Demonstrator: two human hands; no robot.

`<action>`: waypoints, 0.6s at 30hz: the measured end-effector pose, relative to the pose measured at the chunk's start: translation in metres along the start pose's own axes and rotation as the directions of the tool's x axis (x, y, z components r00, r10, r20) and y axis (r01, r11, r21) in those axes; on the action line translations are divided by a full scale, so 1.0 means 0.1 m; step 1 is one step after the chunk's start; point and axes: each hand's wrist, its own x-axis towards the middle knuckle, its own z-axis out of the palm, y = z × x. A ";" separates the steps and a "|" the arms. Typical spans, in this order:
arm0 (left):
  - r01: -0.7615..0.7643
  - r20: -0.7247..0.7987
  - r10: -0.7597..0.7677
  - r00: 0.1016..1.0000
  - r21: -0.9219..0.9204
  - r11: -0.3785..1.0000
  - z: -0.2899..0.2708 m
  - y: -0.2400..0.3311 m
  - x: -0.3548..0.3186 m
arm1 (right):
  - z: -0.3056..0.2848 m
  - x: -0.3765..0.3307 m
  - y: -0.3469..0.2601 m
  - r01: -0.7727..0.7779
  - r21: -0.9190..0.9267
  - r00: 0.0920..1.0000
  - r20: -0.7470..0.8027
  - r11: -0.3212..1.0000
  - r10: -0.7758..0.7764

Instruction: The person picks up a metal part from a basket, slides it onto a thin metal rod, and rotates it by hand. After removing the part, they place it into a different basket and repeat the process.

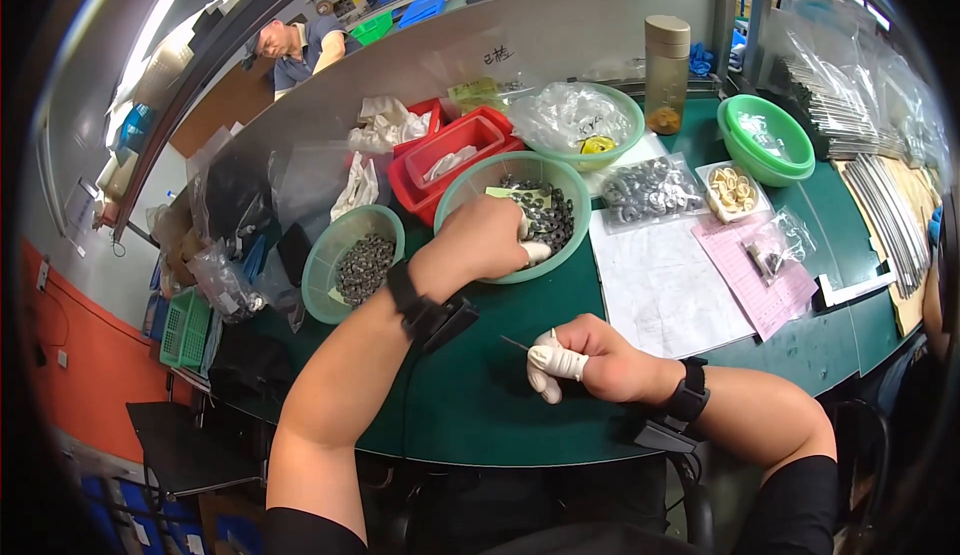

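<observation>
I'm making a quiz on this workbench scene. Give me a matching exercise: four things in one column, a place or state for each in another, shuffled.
1. left hand
2. right hand
3. bottle
4. red trays

a. upright at the back
b. holds a thin pin
c. left of the big green bowl
d. reaches into the big green bowl

Pairs: 1-d, 2-b, 3-a, 4-c

Bare green surface (480,395) before you gives free passage; bowls (515,217), red trays (450,160) and papers (665,285) block the far side.
</observation>
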 end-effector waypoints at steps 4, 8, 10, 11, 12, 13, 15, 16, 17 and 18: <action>-0.028 0.100 0.003 0.995 0.248 0.968 0.13 0.03 0.21 | 0.00 -0.01 0.00 -0.023 -0.010 1.000 -0.015 1.000 0.023; -0.109 0.201 0.104 0.974 0.012 0.994 0.10 -0.05 0.16 | -0.02 -0.02 0.00 -0.028 0.002 1.000 -0.011 1.000 0.028; -0.104 0.012 0.108 0.994 -0.181 0.978 0.10 -0.15 0.07 | -0.03 -0.02 0.01 -0.033 -0.013 0.999 -0.025 0.999 0.033; -0.108 -0.082 0.088 0.993 -0.271 0.956 0.09 -0.18 0.02 | -0.02 -0.02 0.01 -0.034 -0.018 0.999 -0.025 0.999 0.033; -0.105 -0.080 0.086 0.993 -0.270 0.957 0.07 -0.20 -0.02 | -0.03 -0.01 0.00 -0.033 -0.014 0.999 -0.024 0.999 0.032; -0.061 -0.100 0.030 0.995 -0.324 0.944 0.05 -0.21 -0.08 | -0.04 -0.02 -0.02 -0.049 -0.013 0.999 -0.024 0.999 0.049; 0.024 -0.136 -0.092 0.986 -0.434 0.901 0.02 -0.25 -0.19 | -0.04 -0.02 -0.04 -0.088 -0.015 0.996 -0.018 0.996 0.088; 0.029 -0.139 -0.099 0.985 -0.436 0.900 0.02 -0.27 -0.23 | -0.03 -0.02 -0.04 -0.091 -0.016 0.996 -0.012 0.996 0.091; 0.006 -0.176 -0.093 0.980 -0.439 0.898 0.04 -0.29 -0.25 | -0.02 -0.02 -0.04 -0.091 -0.021 0.996 -0.018 0.996 0.091; -0.016 -0.213 -0.087 0.973 -0.442 0.897 0.05 -0.32 -0.28 | -0.02 -0.02 -0.04 -0.091 -0.025 0.996 -0.023 0.995 0.091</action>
